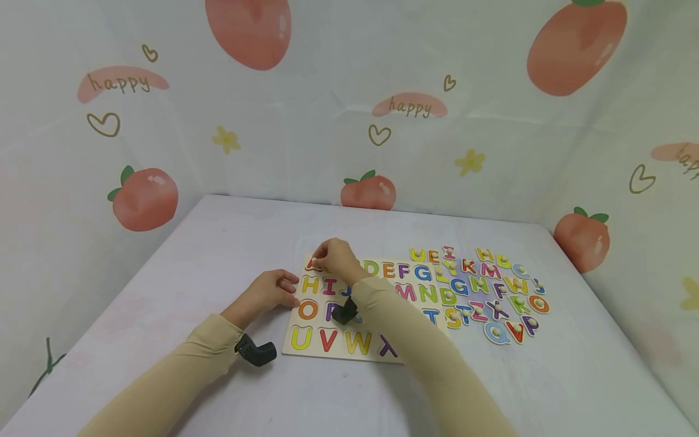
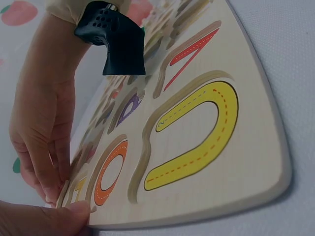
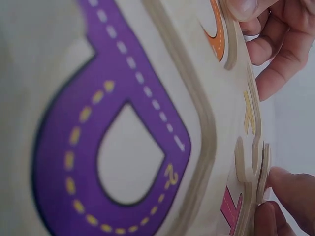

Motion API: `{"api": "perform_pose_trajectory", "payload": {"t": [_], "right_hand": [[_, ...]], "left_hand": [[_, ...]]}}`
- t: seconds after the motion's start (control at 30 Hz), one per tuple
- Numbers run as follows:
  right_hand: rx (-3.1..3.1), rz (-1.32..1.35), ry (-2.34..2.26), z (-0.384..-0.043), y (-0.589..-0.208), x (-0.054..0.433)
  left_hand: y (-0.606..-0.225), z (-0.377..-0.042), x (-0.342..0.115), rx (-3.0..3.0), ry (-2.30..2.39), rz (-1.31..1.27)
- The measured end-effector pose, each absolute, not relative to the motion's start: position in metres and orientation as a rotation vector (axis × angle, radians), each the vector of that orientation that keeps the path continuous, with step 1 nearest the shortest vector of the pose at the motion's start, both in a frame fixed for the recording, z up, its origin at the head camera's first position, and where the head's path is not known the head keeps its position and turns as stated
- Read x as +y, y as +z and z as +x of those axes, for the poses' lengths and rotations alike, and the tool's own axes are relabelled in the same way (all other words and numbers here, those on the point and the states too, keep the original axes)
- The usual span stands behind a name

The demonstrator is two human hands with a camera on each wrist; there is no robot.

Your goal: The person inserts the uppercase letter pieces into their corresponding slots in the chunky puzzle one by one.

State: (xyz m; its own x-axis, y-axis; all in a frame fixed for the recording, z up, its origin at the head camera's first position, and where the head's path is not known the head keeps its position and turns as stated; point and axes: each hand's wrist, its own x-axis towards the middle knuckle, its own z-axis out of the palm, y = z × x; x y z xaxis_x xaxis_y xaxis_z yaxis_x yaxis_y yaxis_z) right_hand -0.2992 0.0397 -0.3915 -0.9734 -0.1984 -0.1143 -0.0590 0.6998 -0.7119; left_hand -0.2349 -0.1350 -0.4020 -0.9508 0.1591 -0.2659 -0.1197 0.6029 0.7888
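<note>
A wooden alphabet puzzle board (image 1: pixel 341 352) lies on the table, with coloured letters printed in its recesses. My right hand (image 1: pixel 340 258) is at the board's upper left corner, its thumb and fingers pinching a red letter A piece (image 1: pixel 314 264) over the first recess. In the right wrist view, the piece's thin edge (image 3: pixel 265 169) shows between the fingers and the board. My left hand (image 1: pixel 267 290) rests at the board's left edge beside the H and O recesses. Its thumb (image 2: pixel 78 209) touches the rim in the left wrist view; the other fingers are loosely bent.
Several loose letter pieces with knobs lie right of the board, among them a blue Q (image 1: pixel 496 332), an orange O (image 1: pixel 539 303) and a yellow S (image 1: pixel 452 317). Some touch the board's right edge. A fruit-patterned cloth (image 1: pixel 306 152) hangs behind the white table (image 1: pixel 240 230).
</note>
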Motion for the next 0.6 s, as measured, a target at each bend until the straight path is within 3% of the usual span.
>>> {"api": "perform_pose_trajectory", "payload": {"t": [0.6], "right_hand": [[2.756,-0.212,-1.096,-0.2972,-0.39,0.0362]], "left_hand": [[-0.4007,-0.2337,-0.1341,2.529,1.272,0.041]]}}
